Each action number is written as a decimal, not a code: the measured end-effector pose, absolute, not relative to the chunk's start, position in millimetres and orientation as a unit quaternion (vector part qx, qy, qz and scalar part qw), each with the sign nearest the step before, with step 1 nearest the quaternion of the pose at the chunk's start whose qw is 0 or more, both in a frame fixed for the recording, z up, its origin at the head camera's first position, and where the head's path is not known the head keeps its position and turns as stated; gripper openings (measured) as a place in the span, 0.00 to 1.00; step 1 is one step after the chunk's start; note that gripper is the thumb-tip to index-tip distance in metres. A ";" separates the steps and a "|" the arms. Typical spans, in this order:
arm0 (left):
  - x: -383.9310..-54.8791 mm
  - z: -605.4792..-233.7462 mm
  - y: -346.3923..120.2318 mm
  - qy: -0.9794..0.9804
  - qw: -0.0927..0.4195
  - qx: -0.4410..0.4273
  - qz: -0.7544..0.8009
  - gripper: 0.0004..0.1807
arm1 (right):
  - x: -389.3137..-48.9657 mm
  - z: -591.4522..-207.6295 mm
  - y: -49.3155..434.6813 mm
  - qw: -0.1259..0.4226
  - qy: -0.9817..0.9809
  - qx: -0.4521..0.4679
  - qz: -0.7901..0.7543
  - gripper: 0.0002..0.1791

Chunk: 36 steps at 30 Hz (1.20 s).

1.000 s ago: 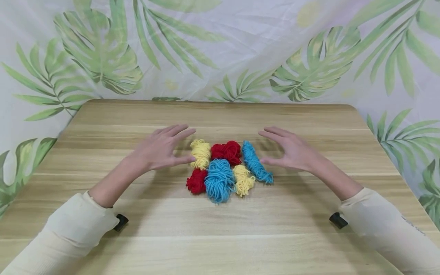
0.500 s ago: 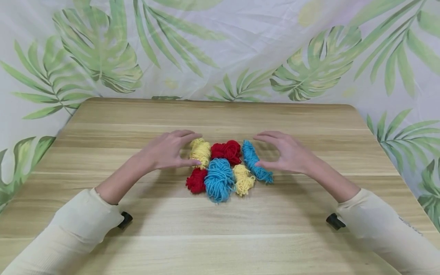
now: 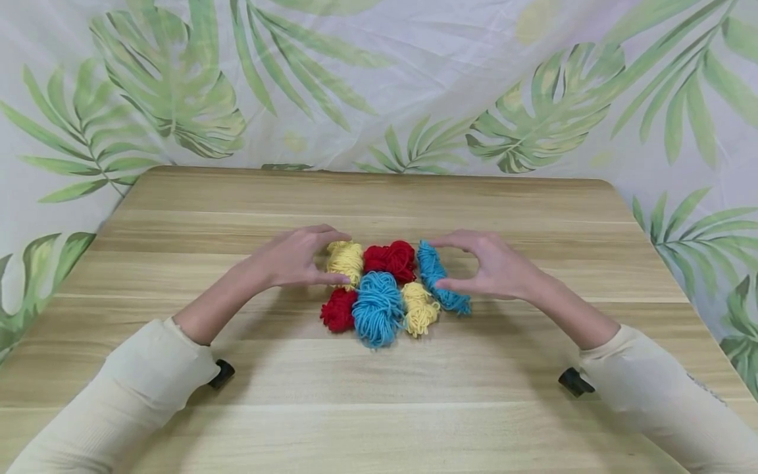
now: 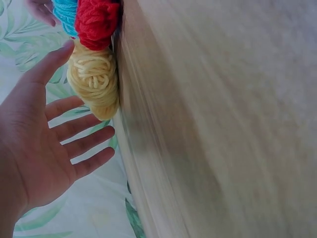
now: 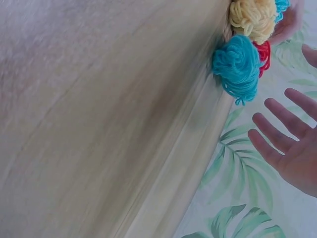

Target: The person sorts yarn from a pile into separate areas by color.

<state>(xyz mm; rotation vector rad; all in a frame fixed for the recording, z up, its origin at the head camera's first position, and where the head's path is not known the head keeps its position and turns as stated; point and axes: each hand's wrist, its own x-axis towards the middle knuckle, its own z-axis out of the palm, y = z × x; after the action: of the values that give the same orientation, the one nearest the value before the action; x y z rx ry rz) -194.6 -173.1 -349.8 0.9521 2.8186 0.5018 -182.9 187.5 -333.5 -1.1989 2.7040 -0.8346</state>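
Several yarn skeins lie bunched on the wooden table. My left hand (image 3: 289,259) is at the far-left yellow skein (image 3: 345,264), its thumb over the near end and its fingers behind the far end. The left wrist view shows that hand (image 4: 42,141) with spread fingers beside the yellow yarn. On the opposite side my right hand (image 3: 499,264) reaches over the long blue skein (image 3: 437,280), thumb and fingers apart. Between them sit a red skein (image 3: 389,261), a big blue skein (image 3: 378,311), a small yellow one (image 3: 420,313) and a small red one (image 3: 338,312).
The table top (image 3: 379,408) extends around the skeins to its far edge. A leaf-print cloth (image 3: 414,72) hangs behind it. Dark wrist-camera mounts (image 3: 222,374) show below both pale sleeves (image 3: 142,368).
Both hands have moved inward and lower, the left to the yellow skein and the right over the long blue one. The skeins keep their arrangement.
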 end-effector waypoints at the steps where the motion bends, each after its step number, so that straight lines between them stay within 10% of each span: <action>1: -195.4 -350.5 -172.7 0.932 0.064 0.315 0.169 0.44 | -182.5 -333.2 186.8 0.034 0.877 -0.393 -0.272 0.37; 36: -202.9 -360.5 -166.9 0.913 0.099 0.270 0.290 0.29 | -164.0 -332.9 159.3 0.122 0.849 -0.433 -0.277 0.27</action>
<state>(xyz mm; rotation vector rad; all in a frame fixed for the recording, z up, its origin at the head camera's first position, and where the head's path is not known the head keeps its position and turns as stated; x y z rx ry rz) -202.9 -166.9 -360.5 0.7997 2.6999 0.8568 -164.0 159.3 -332.9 -1.2631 2.4780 -0.8094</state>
